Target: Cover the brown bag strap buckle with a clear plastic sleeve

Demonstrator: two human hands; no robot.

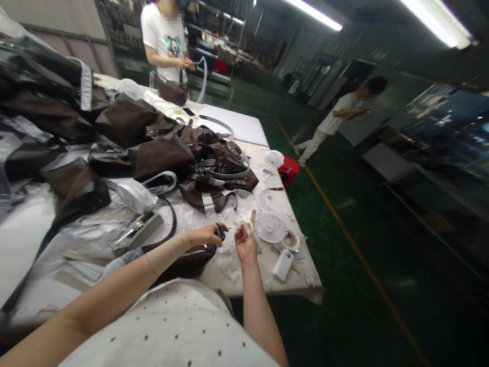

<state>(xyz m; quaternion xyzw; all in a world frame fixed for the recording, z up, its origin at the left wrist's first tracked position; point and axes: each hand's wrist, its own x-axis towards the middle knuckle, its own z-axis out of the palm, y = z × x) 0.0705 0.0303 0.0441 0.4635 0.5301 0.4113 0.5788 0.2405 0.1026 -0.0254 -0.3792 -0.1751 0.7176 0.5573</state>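
My left hand is closed on a small dark metal piece, above a dark brown bag that lies at the table's near edge. Palm up, my right hand has its fingers curled round a bit of clear plastic. The two hands are a short way apart, over crumpled plastic wrapping. Just right of my right hand stands a white fan. The near part of the brown bag is hidden by my left forearm.
Brown bags are heaped across the table's left and middle. A tape dispenser, tape roll and white phone lie nearby. One person stands at the far end; another is beyond the table's right edge.
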